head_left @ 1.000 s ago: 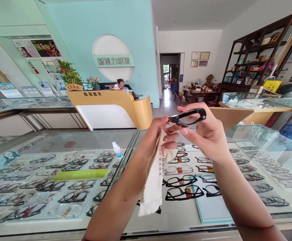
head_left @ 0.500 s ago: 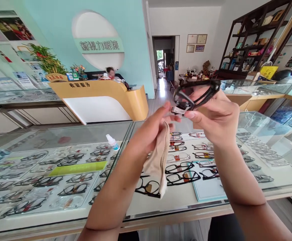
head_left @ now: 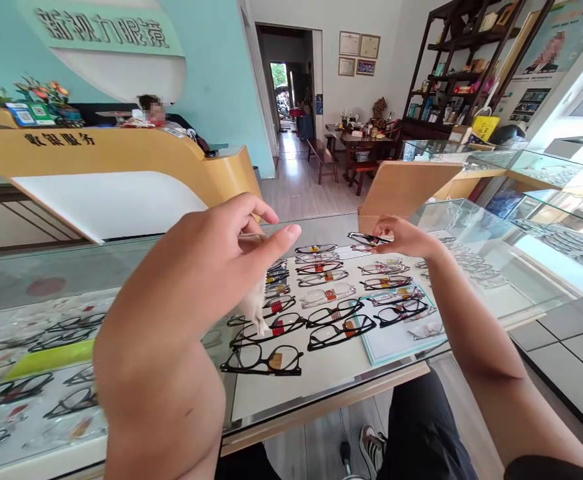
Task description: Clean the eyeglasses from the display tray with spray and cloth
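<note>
My right hand [head_left: 401, 237] reaches over the far part of the display case, its fingers closed on a dark-framed pair of eyeglasses [head_left: 362, 239]. Whether the glasses touch the case floor, I cannot tell. Raised nearer to me, my left hand [head_left: 216, 257] is curled around a beige cloth [head_left: 255, 305], which hangs below the palm. Rows of eyeglasses lie under and between my hands, among them a black pair [head_left: 262, 360] at the front and a clear-framed pair [head_left: 327, 293] in the middle.
The glass display case [head_left: 291, 415] runs across in front of me. A wooden panel [head_left: 406, 187] stands upright at its back edge. A light-blue-edged sheet [head_left: 379, 347] lies under some frames. Beyond are a yellow counter [head_left: 226, 177] with a person behind it and a wooden table [head_left: 359, 139].
My right hand has lowered the eyeglasses from in front of me to the far part of the case. My left hand has come apart from them with the cloth. The view has shifted right and down.
</note>
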Available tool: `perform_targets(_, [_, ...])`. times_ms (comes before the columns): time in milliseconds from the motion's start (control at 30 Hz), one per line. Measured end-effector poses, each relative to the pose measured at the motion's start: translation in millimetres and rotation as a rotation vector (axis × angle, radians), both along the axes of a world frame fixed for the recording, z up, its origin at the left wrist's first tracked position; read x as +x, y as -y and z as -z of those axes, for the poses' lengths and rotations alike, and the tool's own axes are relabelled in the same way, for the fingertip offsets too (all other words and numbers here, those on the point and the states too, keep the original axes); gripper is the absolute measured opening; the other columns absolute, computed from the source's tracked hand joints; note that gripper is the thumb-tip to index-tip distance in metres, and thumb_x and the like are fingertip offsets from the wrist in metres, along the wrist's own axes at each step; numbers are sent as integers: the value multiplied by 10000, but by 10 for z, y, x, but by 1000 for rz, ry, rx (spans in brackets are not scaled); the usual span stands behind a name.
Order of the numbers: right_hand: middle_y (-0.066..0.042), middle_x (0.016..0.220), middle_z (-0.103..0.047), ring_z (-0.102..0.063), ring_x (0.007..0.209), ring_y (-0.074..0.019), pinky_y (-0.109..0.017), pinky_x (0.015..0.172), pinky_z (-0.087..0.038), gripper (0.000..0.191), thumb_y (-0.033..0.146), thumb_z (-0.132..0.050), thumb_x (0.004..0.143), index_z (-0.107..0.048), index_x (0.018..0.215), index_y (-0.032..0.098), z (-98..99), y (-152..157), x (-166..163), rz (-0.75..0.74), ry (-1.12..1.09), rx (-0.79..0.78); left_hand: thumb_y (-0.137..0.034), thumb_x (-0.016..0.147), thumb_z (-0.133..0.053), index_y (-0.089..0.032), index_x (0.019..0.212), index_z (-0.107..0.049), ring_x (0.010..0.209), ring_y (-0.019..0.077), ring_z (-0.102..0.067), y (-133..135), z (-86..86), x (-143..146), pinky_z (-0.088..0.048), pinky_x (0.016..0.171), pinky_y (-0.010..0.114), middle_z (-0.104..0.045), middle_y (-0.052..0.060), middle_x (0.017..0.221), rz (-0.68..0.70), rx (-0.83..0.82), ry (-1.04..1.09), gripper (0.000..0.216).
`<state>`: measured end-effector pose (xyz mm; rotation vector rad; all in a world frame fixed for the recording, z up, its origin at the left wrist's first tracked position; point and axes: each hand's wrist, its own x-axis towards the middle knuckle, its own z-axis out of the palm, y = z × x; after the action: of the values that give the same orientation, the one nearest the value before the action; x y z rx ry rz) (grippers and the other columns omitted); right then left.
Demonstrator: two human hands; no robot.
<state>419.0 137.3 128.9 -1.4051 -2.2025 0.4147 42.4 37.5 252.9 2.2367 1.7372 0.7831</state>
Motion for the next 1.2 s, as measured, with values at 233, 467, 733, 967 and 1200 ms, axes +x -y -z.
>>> perform_targets(233, [-105, 1183, -733, -651, 1182, -349, -420, 986, -457, 321, 414, -868, 791, -782, 1029, 216, 512, -222, 292, 168, 323, -82, -763, 905, -625, -316, 1097, -720, 516, 207, -616, -42, 102, 147, -354, 581, 369, -753, -11, 729, 57, -104, -50, 496])
perform_targets(467, [-133, 1266, -698, -567, 1309, -386, -507, 1086, -419, 329, 372, -847, 826, -787, 1122, 242, 688, -280, 243, 181, 443, -123, -702, 909, -626, -309, 1089, -718, 537, 203, -608, -93, 149, 290, -342, 600, 367, -749, 2, 749, 56, -123, -134, 441])
perform_targets(733, [-132, 1265, -681, -547, 1341, -394, -518, 1085, -428, 238, 327, -792, 863, -808, 1093, 265, 721, -280, 174, 186, 499, -159, -690, 928, -605, -313, 1112, -700, 617, 228, -671, -108, 157, 311, -386, 631, 366, -758, -8, 725, 72, -135, -189, 430])
perform_targets(967, [-152, 1293, -700, -549, 1331, -402, -568, 1088, -418, 254, 310, -718, 937, -862, 1147, 305, 700, -257, 195, 177, 489, -133, -719, 919, -636, -312, 1055, -707, 512, 207, -579, -124, 215, 292, -335, 573, 365, -728, -6, 670, 103, -88, -131, 435])
perform_targets(1200, [-62, 1537, -705, -504, 1338, -401, -604, 1083, -393, 344, 348, -569, 1019, -878, 1171, 333, 728, -281, 225, 165, 445, -101, -659, 901, -692, -308, 988, -705, 475, 193, -510, -131, 231, 292, -281, 572, 363, -679, -10, 619, 154, -54, -52, 362])
